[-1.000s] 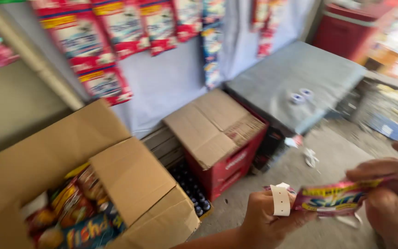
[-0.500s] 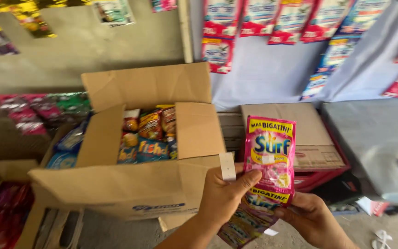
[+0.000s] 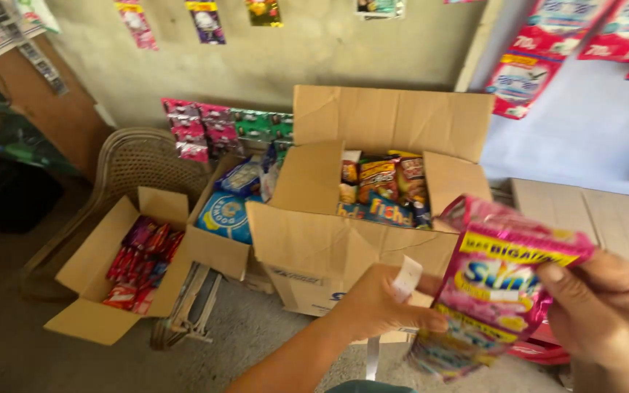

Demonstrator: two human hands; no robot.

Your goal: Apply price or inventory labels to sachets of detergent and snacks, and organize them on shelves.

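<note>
A strip of pink detergent sachets hangs in front of me at the lower right. My right hand pinches its upper right edge. My left hand grips the strip's left side and also has a small white paper tag between its fingers. Just behind the hands stands a large open cardboard box with several snack packets inside.
A smaller open box of red sachets lies on the floor at the left, next to a box with blue packs. A woven plastic chair stands behind them. Sachet strips hang on the wall. A closed carton sits at the right.
The view has swung left and down, bringing the floor boxes and chair into sight. Both hands keep hold of the sachet strip, now at the lower right.
</note>
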